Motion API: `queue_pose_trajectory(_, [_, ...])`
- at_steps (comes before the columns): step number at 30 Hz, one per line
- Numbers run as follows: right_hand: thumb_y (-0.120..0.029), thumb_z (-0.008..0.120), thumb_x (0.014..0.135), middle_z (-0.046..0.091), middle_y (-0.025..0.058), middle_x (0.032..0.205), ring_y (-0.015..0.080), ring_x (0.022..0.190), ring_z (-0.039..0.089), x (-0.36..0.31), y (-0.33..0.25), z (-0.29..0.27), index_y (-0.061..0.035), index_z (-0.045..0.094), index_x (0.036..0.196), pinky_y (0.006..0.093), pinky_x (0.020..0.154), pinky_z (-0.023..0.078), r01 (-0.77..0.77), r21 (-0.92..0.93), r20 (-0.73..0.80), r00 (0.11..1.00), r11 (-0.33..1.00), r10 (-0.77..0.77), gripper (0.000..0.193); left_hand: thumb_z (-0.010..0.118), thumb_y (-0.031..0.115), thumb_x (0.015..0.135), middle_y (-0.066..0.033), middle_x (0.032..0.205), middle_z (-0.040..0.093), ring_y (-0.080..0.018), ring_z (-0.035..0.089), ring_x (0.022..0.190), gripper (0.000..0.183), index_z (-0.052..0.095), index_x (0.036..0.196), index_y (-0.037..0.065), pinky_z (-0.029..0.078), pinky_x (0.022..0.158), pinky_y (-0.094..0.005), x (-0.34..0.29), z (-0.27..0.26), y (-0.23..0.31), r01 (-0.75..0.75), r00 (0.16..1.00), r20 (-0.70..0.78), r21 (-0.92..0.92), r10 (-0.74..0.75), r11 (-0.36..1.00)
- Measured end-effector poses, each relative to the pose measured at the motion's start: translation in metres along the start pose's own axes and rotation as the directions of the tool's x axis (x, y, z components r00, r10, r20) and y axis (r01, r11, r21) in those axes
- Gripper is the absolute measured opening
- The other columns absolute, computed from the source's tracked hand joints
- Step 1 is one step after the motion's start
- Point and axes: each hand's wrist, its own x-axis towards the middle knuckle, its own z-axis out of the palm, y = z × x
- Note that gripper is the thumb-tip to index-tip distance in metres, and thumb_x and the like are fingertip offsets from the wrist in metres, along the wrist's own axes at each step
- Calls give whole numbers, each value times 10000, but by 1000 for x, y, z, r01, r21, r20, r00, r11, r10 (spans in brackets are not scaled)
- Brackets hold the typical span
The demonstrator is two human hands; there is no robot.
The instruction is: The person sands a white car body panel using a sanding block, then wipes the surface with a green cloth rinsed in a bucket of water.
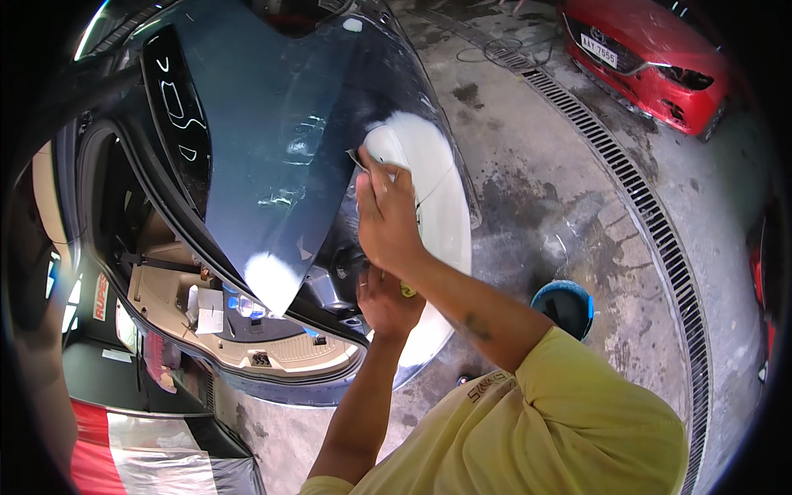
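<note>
My right hand (389,216) is closed, with a thin dark sheet (356,158) that looks like sandpaper pinched at its fingertips. It is at the border between the dark blue-grey car panel (272,124) and a white patch (417,148). Just below it, my left hand (388,304) has its fingers bent, close to the recess at the panel's lower edge. A small round yellow thing (407,290) shows at its thumb side; most of what it holds, if anything, is hidden. Another white patch (273,280) covers the panel's lower corner.
An open luggage space (165,285) with beige trim lies at the left. A blue-rimmed bucket (588,309) stands on the wet concrete floor (528,206) to my right. Beyond run a drain grate (635,194) and a red car (648,62). A draped car is at lower left.
</note>
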Motion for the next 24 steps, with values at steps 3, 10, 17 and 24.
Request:
queue_pose_trajectory(3, [-271, 505, 1118, 688, 241, 1227, 403, 1233, 557, 27, 10, 1, 77, 520, 1527, 507, 1051, 427, -24, -99, 26, 999, 995, 27, 537, 835, 275, 760, -167, 1046, 665, -426, 645, 900, 407, 700, 1087, 73, 541, 793, -534, -6, -3, 3, 15, 999, 51, 16, -15, 1000])
queue_pose_trajectory(10, [-283, 488, 1125, 665, 262, 1340, 413, 1280, 539, 37, 15, 10, 66, 505, 1542, 520, 1076, 411, 5, -105, -10, 1000, 994, -6, 545, 838, 277, 715, -144, 1023, 647, -401, 637, 898, 421, 708, 1075, 102, 546, 757, -525, 2, 1, 2, 9, 1000, 27, 25, -10, 1000])
queue_pose_trajectory(17, [-279, 523, 1110, 598, 231, 1503, 437, 1322, 530, 36, 32, 10, 23, 498, 1556, 556, 1105, 417, 12, -157, -8, 1000, 988, -13, 538, 851, 272, 744, -165, 1048, 669, -423, 650, 920, 414, 685, 1070, 79, 541, 798, -545, -2, 0, 5, 24, 998, 54, 28, -26, 999])
queue_pose_trajectory(24, [-311, 497, 1127, 586, 179, 1550, 389, 1331, 515, 44, 44, 4, 17, 461, 1594, 523, 1126, 391, -47, -234, -9, 999, 971, 46, 571, 875, 284, 735, -149, 972, 642, -405, 643, 873, 401, 672, 1022, 90, 542, 782, -530, -1, 4, 5, 6, 1000, 18, 37, -7, 999])
